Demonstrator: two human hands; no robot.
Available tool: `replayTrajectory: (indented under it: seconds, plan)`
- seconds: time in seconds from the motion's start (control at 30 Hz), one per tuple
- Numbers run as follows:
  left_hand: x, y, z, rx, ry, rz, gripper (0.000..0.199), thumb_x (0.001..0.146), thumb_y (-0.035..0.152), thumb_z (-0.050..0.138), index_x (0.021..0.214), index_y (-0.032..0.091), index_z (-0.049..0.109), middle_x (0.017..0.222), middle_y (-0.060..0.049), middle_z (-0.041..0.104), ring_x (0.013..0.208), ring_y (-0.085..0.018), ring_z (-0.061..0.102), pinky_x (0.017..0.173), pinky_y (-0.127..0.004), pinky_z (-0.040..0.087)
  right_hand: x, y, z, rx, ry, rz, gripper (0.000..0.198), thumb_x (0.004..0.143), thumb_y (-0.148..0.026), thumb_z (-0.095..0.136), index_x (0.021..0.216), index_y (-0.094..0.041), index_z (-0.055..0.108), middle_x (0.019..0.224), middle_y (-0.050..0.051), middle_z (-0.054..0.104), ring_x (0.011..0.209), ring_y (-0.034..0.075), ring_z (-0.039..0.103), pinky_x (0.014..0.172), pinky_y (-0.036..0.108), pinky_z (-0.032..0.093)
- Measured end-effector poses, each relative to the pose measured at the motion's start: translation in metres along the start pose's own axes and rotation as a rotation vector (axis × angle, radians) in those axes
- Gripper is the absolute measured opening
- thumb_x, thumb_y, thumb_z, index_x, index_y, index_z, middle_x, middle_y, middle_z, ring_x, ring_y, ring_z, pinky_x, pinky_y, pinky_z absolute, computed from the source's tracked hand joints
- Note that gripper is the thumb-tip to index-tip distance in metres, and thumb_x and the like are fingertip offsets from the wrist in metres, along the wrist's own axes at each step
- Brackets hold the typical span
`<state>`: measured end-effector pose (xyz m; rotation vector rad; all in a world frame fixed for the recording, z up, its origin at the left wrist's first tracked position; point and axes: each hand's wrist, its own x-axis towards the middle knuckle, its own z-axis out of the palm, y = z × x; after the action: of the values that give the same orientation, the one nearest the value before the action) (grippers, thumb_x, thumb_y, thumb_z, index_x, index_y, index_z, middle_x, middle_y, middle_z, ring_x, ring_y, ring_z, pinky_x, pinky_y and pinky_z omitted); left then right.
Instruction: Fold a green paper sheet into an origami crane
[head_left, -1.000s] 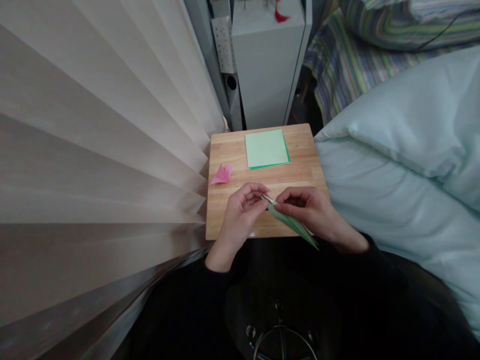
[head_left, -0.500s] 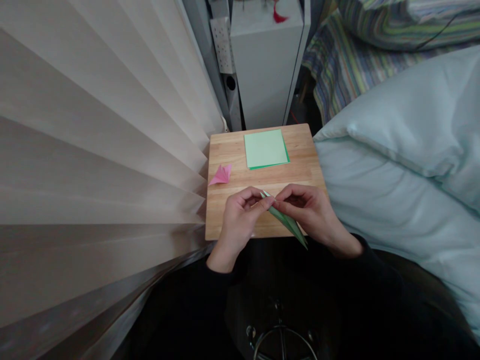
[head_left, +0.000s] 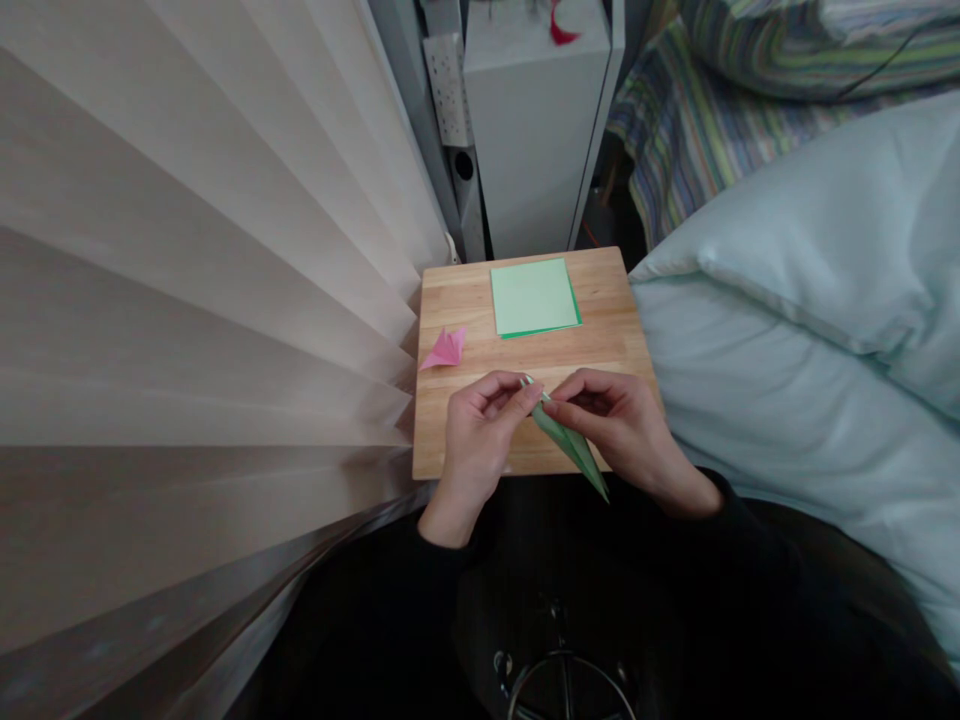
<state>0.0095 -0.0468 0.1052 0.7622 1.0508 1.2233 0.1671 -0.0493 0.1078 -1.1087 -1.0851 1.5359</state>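
Note:
A long, narrow piece of folded green origami paper (head_left: pixel 571 444) is held between both hands over the near edge of a small wooden table (head_left: pixel 525 357). My left hand (head_left: pixel 484 425) pinches its upper end between thumb and fingers. Just to the right, my right hand (head_left: pixel 619 425) also grips the paper near that end with thumb and forefinger. The pointed lower end slants toward me, past the table edge. Part of the upper end is hidden by my fingertips. A pink folded paper figure (head_left: pixel 445 348) lies beyond my left hand.
Square green paper sheets (head_left: pixel 534 296) lie stacked at the table's far side. A pleated curtain (head_left: pixel 225 330) borders the left, a pale blue quilt (head_left: pixel 787 370) the right. Behind stands a white cabinet (head_left: pixel 536 150). Below is a metal chair base (head_left: pixel 562 660).
The lower tip of the green paper has swung slightly left, and my left fingers have shifted a little at its upper end. Both hands keep their hold.

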Motion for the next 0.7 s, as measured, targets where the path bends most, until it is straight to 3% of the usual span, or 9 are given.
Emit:
replayTrajectory:
  seconds: [0.3,0.57,0.7]
  plan:
    - [0.000,0.006,0.002,-0.025,0.019,0.007,0.022,0.069,0.028,0.092,0.076,0.018,0.074,0.076,0.002,0.069,0.073,-0.009,0.061,0.073,-0.023,0.049,-0.002,0.000,-0.001,-0.028,-0.023,-0.015,0.023,0.078,-0.038,0.089,0.076,-0.020,0.076,0.071,0.000,0.071,0.064,0.013,0.058,0.059,0.027,0.045]
    - [-0.001,0.008,0.002,-0.063,0.042,-0.022,0.021,0.073,0.029,0.088,0.075,0.017,0.071,0.073,0.002,0.064,0.066,-0.008,0.057,0.063,-0.021,0.046,-0.003,0.000,0.000,-0.059,-0.063,-0.023,0.022,0.082,-0.038,0.085,0.077,-0.019,0.075,0.074,0.001,0.072,0.069,0.014,0.061,0.066,0.029,0.048]
    - [0.001,0.011,0.000,-0.131,0.066,0.017,0.020,0.074,0.030,0.089,0.077,0.018,0.072,0.076,0.002,0.065,0.071,-0.008,0.059,0.069,-0.020,0.050,-0.003,0.001,0.000,-0.056,-0.052,-0.011,0.024,0.082,-0.039,0.084,0.075,-0.018,0.074,0.072,0.001,0.071,0.065,0.013,0.059,0.063,0.028,0.046]
